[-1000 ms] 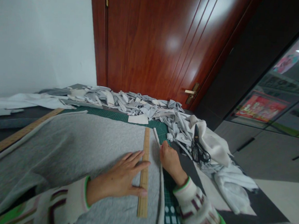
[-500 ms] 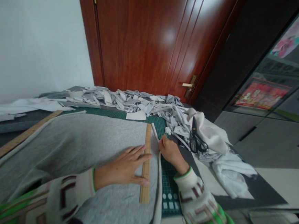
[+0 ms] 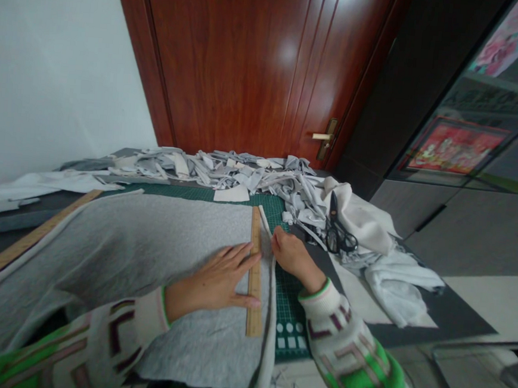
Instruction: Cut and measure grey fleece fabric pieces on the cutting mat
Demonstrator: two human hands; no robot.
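Note:
A large piece of grey fabric [image 3: 185, 224] lies over a green cutting mat [image 3: 290, 280]. Near its right edge rests a short wooden ruler [image 3: 254, 301], running away from me. My left hand [image 3: 220, 277] is flat with fingers spread, its fingertips and thumb pressing on the ruler and its palm over the cloth. At the fabric's rolled, pale right edge, my right hand [image 3: 290, 253] is closed with fingers bent, pinching that edge beside the ruler's upper half. Its fingertips are partly hidden.
Grey and white fabric scraps [image 3: 242, 178] are heaped along the table's far side. Black-handled scissors [image 3: 339, 230] rest on the scraps at right, near a bundled white cloth [image 3: 397, 288]. A long wooden ruler [image 3: 31, 239] lies at left. Behind stands a wooden door [image 3: 233, 66].
The view has shifted slightly, so the table sits a little higher in the picture. Both hands keep nearly the same places on the ruler and the fabric edge.

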